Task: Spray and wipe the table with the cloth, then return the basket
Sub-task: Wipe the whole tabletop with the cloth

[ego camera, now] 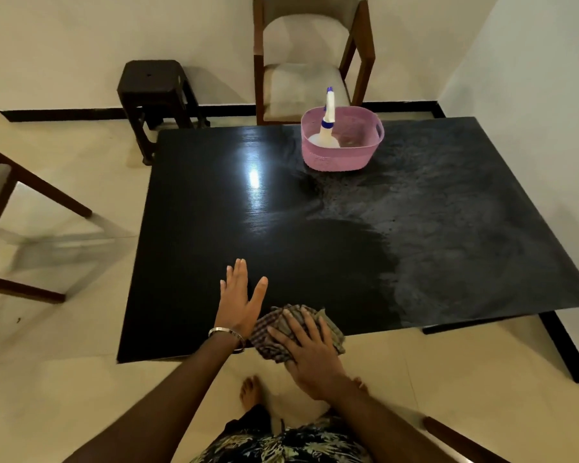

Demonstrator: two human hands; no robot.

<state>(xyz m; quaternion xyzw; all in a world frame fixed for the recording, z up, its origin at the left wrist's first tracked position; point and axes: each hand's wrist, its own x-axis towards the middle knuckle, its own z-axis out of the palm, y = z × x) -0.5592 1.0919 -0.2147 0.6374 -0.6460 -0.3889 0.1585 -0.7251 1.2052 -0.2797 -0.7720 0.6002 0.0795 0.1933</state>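
Wiping step in hand. Right hand (310, 354) pressed flat, fingers spread, on checked cloth (281, 332) at lower-centre table (198, 228) edge. Left hand (239, 300) flat, holding nothing. Pink basket (341, 152) with spray bottle (326, 123) upper centre. Next: sweep cloth rightward over hazy half.

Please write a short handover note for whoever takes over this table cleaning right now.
Left hand: flat, fingers straight, resting on the table near its front edge.
Right hand: pressing the checked cloth onto the table at the front edge.
Spray bottle stands in the pink basket, at the table's far side.
Done: spraying, it seems; the left part looks wiped and glossy.
Left: wipe the streaky right part, then return the basket.
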